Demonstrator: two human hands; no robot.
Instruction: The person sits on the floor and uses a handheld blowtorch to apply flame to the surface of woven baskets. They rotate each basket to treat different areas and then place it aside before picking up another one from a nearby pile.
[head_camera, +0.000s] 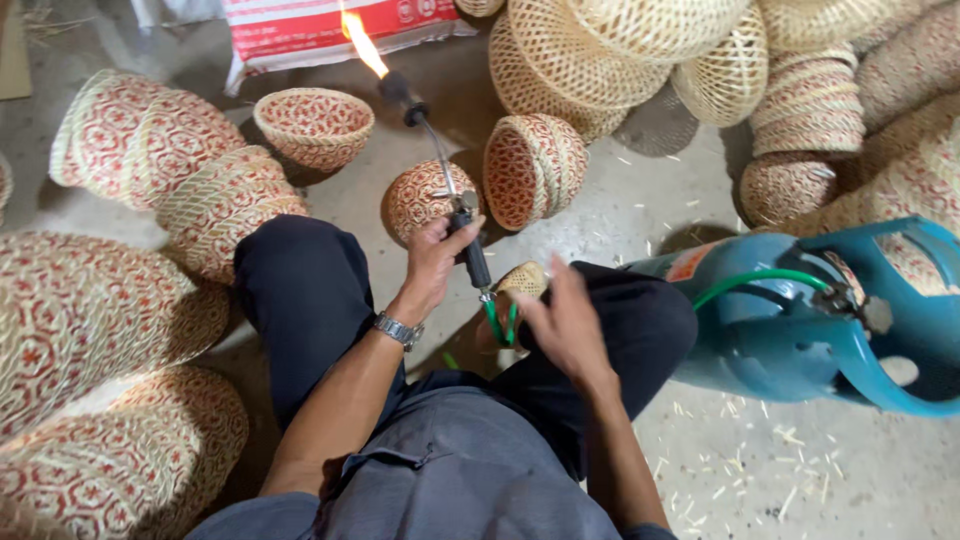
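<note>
My left hand (437, 262) is shut on the black handle of a gas torch (458, 203). The torch's thin metal tube runs up to a dark nozzle (397, 90), where an orange flame (362, 44) burns. A green hose (770, 277) leads from the handle's foot to a blue gas cylinder (800, 325) lying on the floor at my right. My right hand (565, 320) hovers with fingers spread just below the handle, blurred, next to a small woven basket (524, 279) between my knees. It holds nothing that I can see.
Red-and-cream woven baskets lie around: one bowl upright (314, 122), a round one (418, 198) and one on its side (533, 167) behind the torch, several stacked at left (90, 300). Plain pale baskets (620, 50) pile at the back right. Straw scraps litter the concrete floor (780, 470).
</note>
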